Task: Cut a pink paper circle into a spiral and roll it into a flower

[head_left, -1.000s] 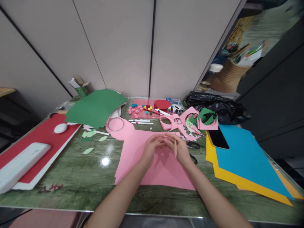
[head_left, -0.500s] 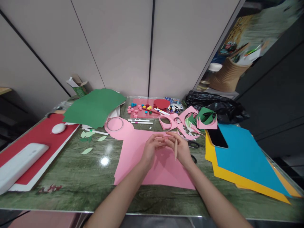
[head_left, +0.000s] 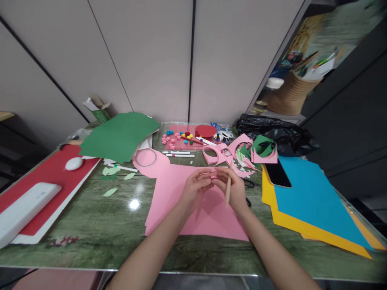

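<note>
Over a large sheet of pink paper (head_left: 172,197), my left hand (head_left: 192,188) and my right hand (head_left: 237,192) meet fingertip to fingertip. Pinched between them is a small pink piece (head_left: 214,177), mostly covered by the fingers; its exact kind is not clear. A thin pale wooden stick (head_left: 227,191) with a tapered lower end is also held in my right hand, slanting down across the fingers. Black-handled scissors (head_left: 249,183) lie partly hidden beside my right hand. Pink paper circles with a metal ring (head_left: 146,165) on top rest at the sheet's upper left.
Behind lies a clear tray (head_left: 160,135) with small coloured pieces and pens. Pink paper offcuts (head_left: 211,155), a phone (head_left: 278,175) and blue paper (head_left: 314,197) are to the right. Green paper (head_left: 117,137), leaf cut-outs (head_left: 110,192) and a white device (head_left: 30,209) are left.
Both hands stay together over the pink sheet with small finger shifts. The wooden stick has moved slightly right and down, and the pink piece shows a little more.
</note>
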### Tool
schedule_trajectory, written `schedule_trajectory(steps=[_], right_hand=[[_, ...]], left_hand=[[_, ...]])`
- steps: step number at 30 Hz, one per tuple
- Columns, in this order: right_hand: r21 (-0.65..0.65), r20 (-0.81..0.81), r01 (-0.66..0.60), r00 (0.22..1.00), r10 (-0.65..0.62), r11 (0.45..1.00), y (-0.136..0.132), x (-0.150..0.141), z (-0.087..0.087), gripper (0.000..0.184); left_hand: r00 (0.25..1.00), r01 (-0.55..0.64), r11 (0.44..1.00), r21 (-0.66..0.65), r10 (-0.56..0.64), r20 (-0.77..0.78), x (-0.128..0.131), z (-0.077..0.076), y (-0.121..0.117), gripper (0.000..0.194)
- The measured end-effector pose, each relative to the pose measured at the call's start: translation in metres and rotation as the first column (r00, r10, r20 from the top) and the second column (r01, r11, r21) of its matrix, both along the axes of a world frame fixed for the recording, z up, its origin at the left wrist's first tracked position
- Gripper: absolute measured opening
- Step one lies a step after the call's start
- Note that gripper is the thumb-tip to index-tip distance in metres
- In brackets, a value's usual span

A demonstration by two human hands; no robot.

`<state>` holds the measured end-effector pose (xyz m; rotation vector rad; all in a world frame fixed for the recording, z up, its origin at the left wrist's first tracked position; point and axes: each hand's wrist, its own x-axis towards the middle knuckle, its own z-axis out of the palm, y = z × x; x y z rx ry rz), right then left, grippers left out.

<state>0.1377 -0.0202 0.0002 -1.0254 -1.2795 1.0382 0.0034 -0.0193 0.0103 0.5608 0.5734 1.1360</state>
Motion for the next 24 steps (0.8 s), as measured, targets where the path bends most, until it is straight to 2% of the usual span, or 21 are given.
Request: schedule_trajectory(steps=[6, 10, 14, 24], right_hand=[[-0.001, 0.051, -0.026, 0.998, 0.026, 1.000, 0.001, 0.000, 0.002, 0.030], [0.036, 0.175, -0.067, 0.983, 0.060, 0.997, 0.001, 0.000, 0.001, 0.025], [0.087, 0.283, -0.026, 0.959, 0.000, 0.996, 0.001, 0.001, -0.001, 0.017], [0.088, 0.276, 0.046, 0.959, -0.069, 0.995, -0.001, -0.004, -0.001, 0.018]], left_hand=[[1.000, 0.005, 0.999, 0.032, -0.005, -0.012, 0.000, -0.003, 0.001, 0.027], [1.000, -0.007, 0.999, 0.054, 0.009, -0.024, 0.001, -0.001, 0.001, 0.026], [0.997, -0.028, 0.994, 0.106, 0.035, -0.068, 0.003, -0.002, -0.001, 0.021], [0.978, -0.157, 0.970, 0.187, 0.180, -0.110, 0.015, -0.014, -0.005, 0.021]])
